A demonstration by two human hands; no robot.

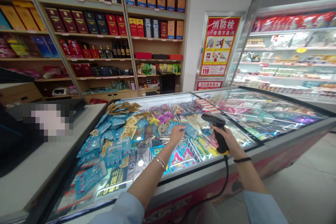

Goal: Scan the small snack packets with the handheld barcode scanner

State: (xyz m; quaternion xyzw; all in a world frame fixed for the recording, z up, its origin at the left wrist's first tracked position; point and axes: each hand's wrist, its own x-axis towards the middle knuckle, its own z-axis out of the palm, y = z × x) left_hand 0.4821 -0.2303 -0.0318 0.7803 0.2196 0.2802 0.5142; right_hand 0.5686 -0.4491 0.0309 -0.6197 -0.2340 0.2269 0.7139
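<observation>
My right hand (229,140) is wrapped round the handle of a black and yellow barcode scanner (222,143). The scanner's head points left, above the freezer's glass top, and its cable hangs down in front. Over the glass, my left hand (177,134) is closed with fingers pinched at a small blue packet (171,125). Another blue packet (191,131) shows just right of those fingers. To the left, a spread pile of blue packets (114,151) and gold packets (129,130) lies on the glass.
Bagged goods and a wire basket (193,150) show through the glass of the chest freezer (273,150). A grey counter (39,171) adjoins on the left. Shelves of boxes (99,35) stand behind, and a lit open fridge (291,56) stands at right.
</observation>
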